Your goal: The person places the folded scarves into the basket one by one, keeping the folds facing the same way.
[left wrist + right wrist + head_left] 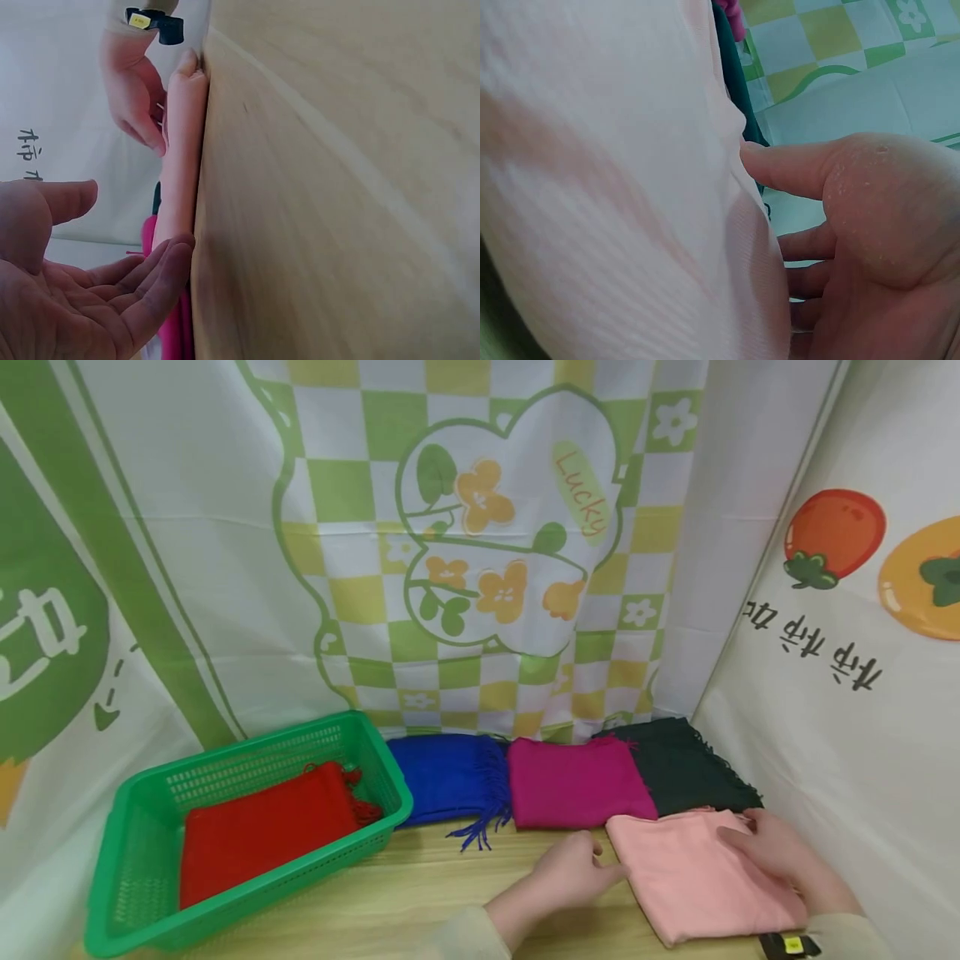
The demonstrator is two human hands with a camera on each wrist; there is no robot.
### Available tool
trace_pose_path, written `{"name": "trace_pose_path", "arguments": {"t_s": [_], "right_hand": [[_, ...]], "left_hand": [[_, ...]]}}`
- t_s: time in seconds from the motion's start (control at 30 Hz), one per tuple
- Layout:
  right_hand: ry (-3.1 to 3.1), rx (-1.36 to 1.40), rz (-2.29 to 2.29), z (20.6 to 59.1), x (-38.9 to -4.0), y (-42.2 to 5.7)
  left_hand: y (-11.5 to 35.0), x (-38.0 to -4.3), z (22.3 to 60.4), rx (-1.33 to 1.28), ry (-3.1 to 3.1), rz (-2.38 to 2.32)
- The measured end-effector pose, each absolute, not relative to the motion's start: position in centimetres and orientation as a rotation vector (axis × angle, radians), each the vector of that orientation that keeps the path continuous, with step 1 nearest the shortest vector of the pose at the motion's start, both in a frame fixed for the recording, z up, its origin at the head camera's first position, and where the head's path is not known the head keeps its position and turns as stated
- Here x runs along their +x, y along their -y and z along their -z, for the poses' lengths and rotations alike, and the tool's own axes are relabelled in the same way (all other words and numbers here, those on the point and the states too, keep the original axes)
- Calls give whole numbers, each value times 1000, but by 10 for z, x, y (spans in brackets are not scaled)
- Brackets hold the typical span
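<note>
A folded pink scarf (697, 881) lies flat on the table at the front right. Beside its left edge is my left hand (568, 872), fingers loosely extended and thumb apart; in the left wrist view the fingertips (178, 259) overlap the scarf's end. At the scarf's right edge rests my right hand (776, 852). In the right wrist view its thumb (787, 166) touches the cloth's edge and the other fingers lie along the side, partly hidden by the cloth. Behind the scarf lie a folded magenta scarf (573, 785) and a dark green fringed one (693, 768).
A green plastic basket (262, 893) stands at the left with a folded red scarf (262, 827) inside. Next to it lies a fringed blue scarf (442, 777). Printed curtains (360, 610) enclose the back and sides of the wooden table (360, 910).
</note>
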State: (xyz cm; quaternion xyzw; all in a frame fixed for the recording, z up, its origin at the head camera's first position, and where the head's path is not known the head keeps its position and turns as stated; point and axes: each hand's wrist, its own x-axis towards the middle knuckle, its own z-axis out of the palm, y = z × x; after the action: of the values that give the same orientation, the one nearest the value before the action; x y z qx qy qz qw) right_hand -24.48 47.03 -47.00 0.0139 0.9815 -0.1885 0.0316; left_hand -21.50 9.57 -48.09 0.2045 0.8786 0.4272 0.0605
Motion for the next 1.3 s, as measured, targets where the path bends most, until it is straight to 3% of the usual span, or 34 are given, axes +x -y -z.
{"name": "trace_pose_path", "arguments": {"t_s": [0.53, 1.3], "right_hand": [[-2999, 41, 540, 468, -243, -472], [-2910, 108, 618, 479, -247, -479]], "left_hand": [[-129, -222, 479, 514, -2415, -1380], [-136, -228, 482, 167, -1887, -1735]]}}
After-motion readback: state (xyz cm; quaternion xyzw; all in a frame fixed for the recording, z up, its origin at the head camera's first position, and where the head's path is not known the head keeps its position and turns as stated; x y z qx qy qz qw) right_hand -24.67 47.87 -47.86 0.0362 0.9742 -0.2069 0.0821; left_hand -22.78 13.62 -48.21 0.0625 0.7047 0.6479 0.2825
